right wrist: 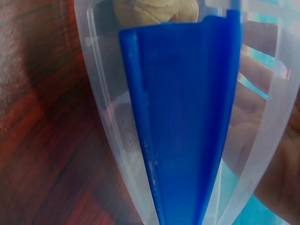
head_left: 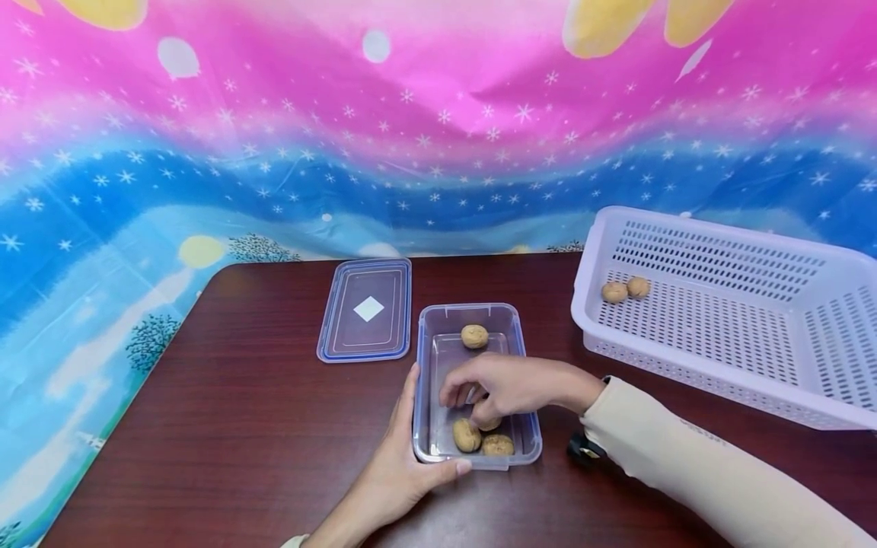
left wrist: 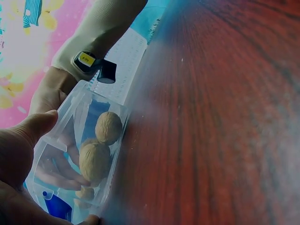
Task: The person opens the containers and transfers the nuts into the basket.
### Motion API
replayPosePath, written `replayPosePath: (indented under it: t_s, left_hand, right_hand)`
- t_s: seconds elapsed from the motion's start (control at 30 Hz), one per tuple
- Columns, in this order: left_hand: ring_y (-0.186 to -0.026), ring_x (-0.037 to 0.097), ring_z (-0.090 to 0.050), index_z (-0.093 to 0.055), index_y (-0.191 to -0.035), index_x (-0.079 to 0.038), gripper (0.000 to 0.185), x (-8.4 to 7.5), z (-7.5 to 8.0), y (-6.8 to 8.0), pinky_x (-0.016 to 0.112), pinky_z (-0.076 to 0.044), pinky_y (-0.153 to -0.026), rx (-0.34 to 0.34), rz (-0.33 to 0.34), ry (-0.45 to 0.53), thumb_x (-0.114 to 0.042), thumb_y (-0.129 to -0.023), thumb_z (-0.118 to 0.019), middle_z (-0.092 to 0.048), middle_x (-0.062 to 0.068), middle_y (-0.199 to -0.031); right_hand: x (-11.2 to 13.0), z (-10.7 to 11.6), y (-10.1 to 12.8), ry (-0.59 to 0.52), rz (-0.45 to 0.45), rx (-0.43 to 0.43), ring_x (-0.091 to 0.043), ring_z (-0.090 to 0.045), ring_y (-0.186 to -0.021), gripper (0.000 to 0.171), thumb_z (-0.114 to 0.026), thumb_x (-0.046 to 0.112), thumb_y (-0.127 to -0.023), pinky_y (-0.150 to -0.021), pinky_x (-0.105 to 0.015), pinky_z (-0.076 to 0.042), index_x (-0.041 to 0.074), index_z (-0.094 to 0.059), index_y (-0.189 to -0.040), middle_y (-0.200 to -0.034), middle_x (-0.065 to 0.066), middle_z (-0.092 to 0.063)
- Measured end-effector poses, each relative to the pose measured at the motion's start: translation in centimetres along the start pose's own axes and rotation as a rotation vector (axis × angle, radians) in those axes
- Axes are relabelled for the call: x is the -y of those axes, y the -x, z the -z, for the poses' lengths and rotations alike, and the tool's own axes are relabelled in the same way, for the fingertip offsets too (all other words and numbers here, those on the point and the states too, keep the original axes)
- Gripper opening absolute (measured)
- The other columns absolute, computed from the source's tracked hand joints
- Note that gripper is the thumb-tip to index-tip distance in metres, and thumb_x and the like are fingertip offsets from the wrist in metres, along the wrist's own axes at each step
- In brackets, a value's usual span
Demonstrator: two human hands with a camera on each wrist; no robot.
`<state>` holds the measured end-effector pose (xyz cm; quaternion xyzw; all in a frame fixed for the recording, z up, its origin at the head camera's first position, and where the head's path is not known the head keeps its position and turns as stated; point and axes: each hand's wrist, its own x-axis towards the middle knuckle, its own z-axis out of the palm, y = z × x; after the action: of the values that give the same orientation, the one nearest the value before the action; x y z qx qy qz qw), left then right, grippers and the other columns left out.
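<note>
A clear plastic food container (head_left: 476, 308) stands on the table with several walnuts inside. My left hand (head_left: 397, 468) grips its near left corner, thumb along the near rim and fingers along the left side. My right hand (head_left: 503, 384) reaches down into it, fingers bent and spread, the thumb by a walnut (head_left: 467, 435) cluster at the near end. Another walnut (head_left: 474, 336) lies at the far end. In the left wrist view, walnuts (left wrist: 95, 160) show through the wall. A blue clip (right wrist: 180, 117) fills the right wrist view, hiding the right fingertips.
A white perforated basket (head_left: 685, 373) stands at the right, with two walnuts (head_left: 614, 292) in its left end. The blue-edged lid (head_left: 368, 350) lies flat on the dark wooden table (head_left: 240, 426), left of the container. A patterned cloth (head_left: 438, 137) hangs behind.
</note>
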<state>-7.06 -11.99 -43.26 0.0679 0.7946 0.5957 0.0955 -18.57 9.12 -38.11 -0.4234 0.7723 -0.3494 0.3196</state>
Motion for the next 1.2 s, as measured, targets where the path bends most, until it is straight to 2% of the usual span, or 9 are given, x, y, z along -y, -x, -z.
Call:
replayPosePath:
  t_s: [0.2, 0.43, 0.5, 0.67, 0.83, 1.03, 1.2]
  left_hand:
    - [-0.154, 0.030, -0.032, -0.002, -0.169, -0.038, 0.131, -0.1, 0.0, -0.1, 0.037, -0.024, -0.124, -0.007, -0.003, -0.011, -0.028, -0.076, -0.094, -0.018, 0.012, -0.174]
    - [-0.153, 0.026, -0.032, -0.001, -0.169, -0.038, 0.132, -0.1, 0.0, -0.1, 0.026, -0.023, -0.122, -0.002, 0.006, -0.011, -0.028, -0.076, -0.094, -0.017, 0.009, -0.175]
    - [-0.153, 0.029, -0.032, -0.002, -0.169, -0.034, 0.131, -0.1, 0.0, -0.1, 0.029, -0.024, -0.123, -0.005, -0.013, -0.018, -0.028, -0.076, -0.094, -0.017, 0.012, -0.174]
    - [-0.153, 0.028, -0.032, -0.001, -0.170, -0.034, 0.132, -0.1, 0.0, -0.2, 0.035, -0.025, -0.124, -0.002, 0.003, -0.029, -0.030, -0.076, -0.094, -0.016, 0.009, -0.175]
    - [-0.152, 0.024, -0.033, 0.000, -0.169, -0.037, 0.134, -0.2, 0.1, -0.3, 0.029, -0.025, -0.122, 0.003, 0.031, -0.018, -0.030, -0.075, -0.095, -0.015, 0.005, -0.175]
    - [-0.152, 0.025, -0.033, 0.001, -0.169, -0.038, 0.133, -0.2, 0.1, -0.4, 0.020, -0.025, -0.118, 0.016, 0.035, 0.005, -0.029, -0.076, -0.094, -0.014, 0.007, -0.175]
    - [-0.152, 0.025, -0.034, 0.001, -0.169, -0.039, 0.133, -0.2, 0.1, -0.3, 0.019, -0.025, -0.118, 0.016, 0.033, 0.016, -0.028, -0.076, -0.094, -0.015, 0.007, -0.175]
  right_hand:
    - [-0.2, -0.2, -0.5, 0.052, 0.031, 0.038, -0.013, -0.069, -0.101, 0.035, -0.070, -0.004, -0.083, -0.095, -0.028, -0.056, 0.003, -0.071, -0.117, -0.108, -0.008, -0.074]
    - [-0.2, -0.3, -1.0, 0.021, 0.042, 0.079, -0.006, -0.067, -0.095, 0.032, -0.072, -0.006, -0.084, -0.092, -0.028, -0.058, 0.001, -0.070, -0.115, -0.108, -0.010, -0.073]
    - [-0.2, -0.4, -1.1, 0.023, 0.035, 0.087, -0.005, -0.067, -0.094, 0.031, -0.072, -0.006, -0.084, -0.091, -0.028, -0.058, 0.001, -0.070, -0.114, -0.107, -0.009, -0.073]
    - [-0.2, -0.5, -1.3, 0.035, 0.016, 0.105, -0.002, -0.065, -0.090, 0.029, -0.073, -0.006, -0.084, -0.088, -0.025, -0.057, 0.002, -0.071, -0.112, -0.102, -0.003, -0.073]
    - [-0.2, -0.8, -1.4, 0.048, 0.001, 0.118, 0.000, -0.063, -0.086, 0.029, -0.076, -0.005, -0.083, -0.083, -0.021, -0.055, 0.003, -0.071, -0.110, -0.094, 0.003, -0.070]
    - [0.0, -0.9, -1.4, 0.081, -0.002, 0.116, 0.003, -0.061, -0.082, 0.028, -0.078, -0.003, -0.082, -0.080, -0.019, -0.054, 0.005, -0.072, -0.108, -0.088, 0.006, -0.070]
    - [0.0, -1.2, -1.5, 0.117, -0.010, 0.088, 0.004, -0.061, -0.079, 0.025, -0.081, 0.002, -0.082, -0.076, -0.017, -0.054, 0.008, -0.073, -0.105, -0.084, 0.009, -0.069]
